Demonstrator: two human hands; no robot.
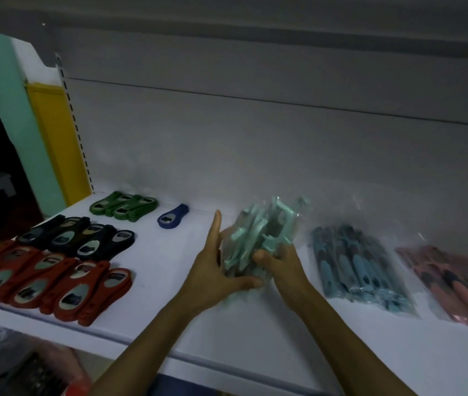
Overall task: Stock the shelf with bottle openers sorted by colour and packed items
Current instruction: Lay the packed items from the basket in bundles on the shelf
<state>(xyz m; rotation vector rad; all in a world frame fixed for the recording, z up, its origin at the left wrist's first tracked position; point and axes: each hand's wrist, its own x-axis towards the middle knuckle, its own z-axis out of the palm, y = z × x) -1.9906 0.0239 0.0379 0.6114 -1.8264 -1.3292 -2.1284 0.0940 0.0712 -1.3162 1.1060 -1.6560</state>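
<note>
Left hand (213, 270) and right hand (282, 274) grasp the clear bag of mint-green plastic pieces (255, 230).
Fingers (216, 231) clamp both its sides, likely to square it at the white shelf (170, 252) for seating beside the blue-filled clear bag (361, 270), right of the fingers.

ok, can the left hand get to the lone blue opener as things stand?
Probably yes: only bare shelf between left hand and blue opener. But it holds the mint pack with the right hand, so must let go first.
</note>
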